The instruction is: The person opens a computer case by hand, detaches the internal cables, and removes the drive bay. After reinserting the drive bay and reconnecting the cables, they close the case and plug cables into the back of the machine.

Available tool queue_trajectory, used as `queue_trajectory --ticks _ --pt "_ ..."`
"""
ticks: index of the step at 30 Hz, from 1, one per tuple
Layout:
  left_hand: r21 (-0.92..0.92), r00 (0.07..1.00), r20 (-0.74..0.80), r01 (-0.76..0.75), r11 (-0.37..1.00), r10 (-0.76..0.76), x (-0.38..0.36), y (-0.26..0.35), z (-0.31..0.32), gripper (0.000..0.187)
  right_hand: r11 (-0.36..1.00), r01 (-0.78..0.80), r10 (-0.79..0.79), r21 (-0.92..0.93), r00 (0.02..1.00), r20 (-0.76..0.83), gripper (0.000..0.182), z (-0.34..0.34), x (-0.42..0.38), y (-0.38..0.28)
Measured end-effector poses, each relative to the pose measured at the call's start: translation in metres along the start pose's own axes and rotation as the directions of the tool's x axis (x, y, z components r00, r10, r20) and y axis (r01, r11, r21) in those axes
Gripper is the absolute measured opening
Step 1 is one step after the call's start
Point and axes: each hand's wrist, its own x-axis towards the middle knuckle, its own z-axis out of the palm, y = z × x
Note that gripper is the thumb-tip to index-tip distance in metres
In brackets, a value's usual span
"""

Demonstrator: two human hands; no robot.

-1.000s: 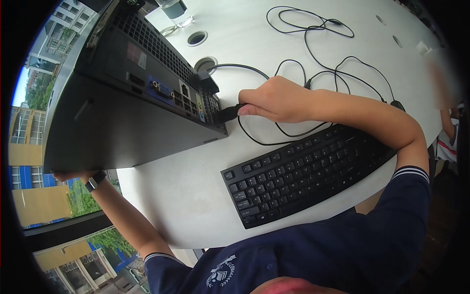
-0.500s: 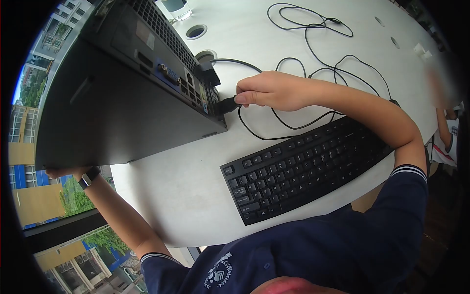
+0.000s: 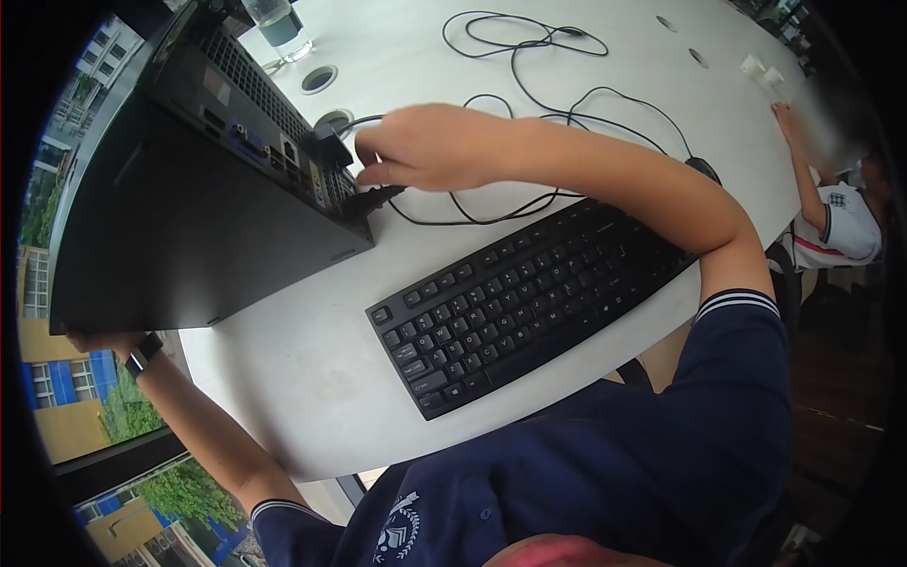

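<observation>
Right hand (image 3: 430,146) hovers at the rear panel of the black desktop computer (image 3: 179,198), fingers loosely curled, fingertips just above the black plug (image 3: 373,198) seated in a port; whether they actually pinch it, I cannot tell. The plug's cable (image 3: 472,215) loops back across the white table (image 3: 312,350). Left hand (image 3: 94,338) grips the computer's far lower edge, mostly hidden behind the case. A black keyboard (image 3: 524,298) lies just below the right forearm.
</observation>
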Motion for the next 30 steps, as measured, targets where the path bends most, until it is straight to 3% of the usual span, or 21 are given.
queue_trajectory --ticks 2,4,5,7,8,9,12,13,15,16,18,22,24,27,30 --pt "0.010 1.000 -0.027 -0.009 1.000 0.009 0.003 0.000 -0.010 0.088 0.978 0.195 -0.208 -0.076 0.934 -0.291 0.028 -0.039 -0.015 0.029" --pt "0.021 0.999 -0.049 -0.012 1.000 0.013 0.007 -0.002 -0.016 0.086 0.975 -0.165 0.157 -0.151 0.986 -0.060 0.020 -0.079 -0.045 0.039" --pt "-0.022 1.000 -0.003 0.016 1.000 -0.016 0.006 -0.004 -0.023 0.086 0.978 -0.132 0.136 -0.163 0.991 0.016 0.017 -0.081 -0.060 0.050" --pt "0.001 0.998 -0.068 0.014 1.000 -0.014 0.001 -0.006 -0.021 0.086 0.981 -0.051 0.073 -0.186 0.991 0.113 0.015 -0.068 -0.085 0.064" --pt "0.068 0.984 -0.176 -0.010 0.998 0.022 -0.001 -0.008 -0.006 0.086 0.980 -0.002 0.029 -0.199 0.991 0.132 0.016 -0.061 -0.094 0.060" --pt "0.134 0.969 -0.241 -0.030 0.990 0.062 -0.002 -0.009 0.003 0.086 0.959 -0.050 0.101 -0.278 0.980 0.173 0.016 -0.057 -0.096 0.056" --pt "0.278 0.927 -0.347 -0.043 0.960 0.142 -0.003 -0.013 0.023 0.086 0.923 0.156 -0.100 -0.352 0.980 0.170 0.018 -0.046 -0.100 0.081" --pt "0.288 0.918 -0.369 -0.037 0.957 0.147 -0.004 -0.014 0.030 0.086 0.927 0.179 -0.146 -0.329 0.982 0.122 0.016 -0.054 -0.102 0.078" --pt "0.209 0.903 -0.418 -0.015 0.978 0.103 -0.014 -0.018 0.053 0.088 0.989 -0.001 -0.011 -0.147 0.996 -0.085 0.013 -0.082 -0.108 0.067" --pt "0.251 0.884 -0.441 -0.044 0.967 0.155 -0.016 -0.019 0.061 0.089 0.997 -0.068 0.062 -0.027 0.982 -0.180 0.012 -0.093 -0.103 0.058" --pt "0.341 0.849 -0.462 -0.095 0.935 0.255 -0.014 -0.023 0.068 0.090 0.972 -0.051 0.143 0.228 0.903 -0.406 0.014 -0.112 -0.091 0.029" --pt "0.294 0.900 -0.370 -0.120 0.948 0.229 -0.012 -0.023 0.049 0.089 0.973 0.172 -0.092 0.152 0.898 -0.430 0.019 -0.091 -0.049 -0.036" --pt "0.178 0.947 -0.271 -0.125 0.976 0.171 -0.010 -0.016 0.036 0.083 0.953 0.202 -0.105 0.225 0.919 -0.381 0.016 -0.064 -0.033 -0.049" --pt "0.283 0.948 -0.270 -0.087 0.955 0.166 -0.024 -0.022 0.093 0.097 0.934 0.223 -0.095 0.279 0.909 -0.406 0.014 -0.043 -0.024 -0.049" --pt "0.238 0.955 -0.267 -0.062 0.969 0.127 -0.019 -0.022 0.086 0.097 0.923 0.243 -0.099 0.297 0.898 -0.429 0.013 -0.041 -0.022 -0.050"
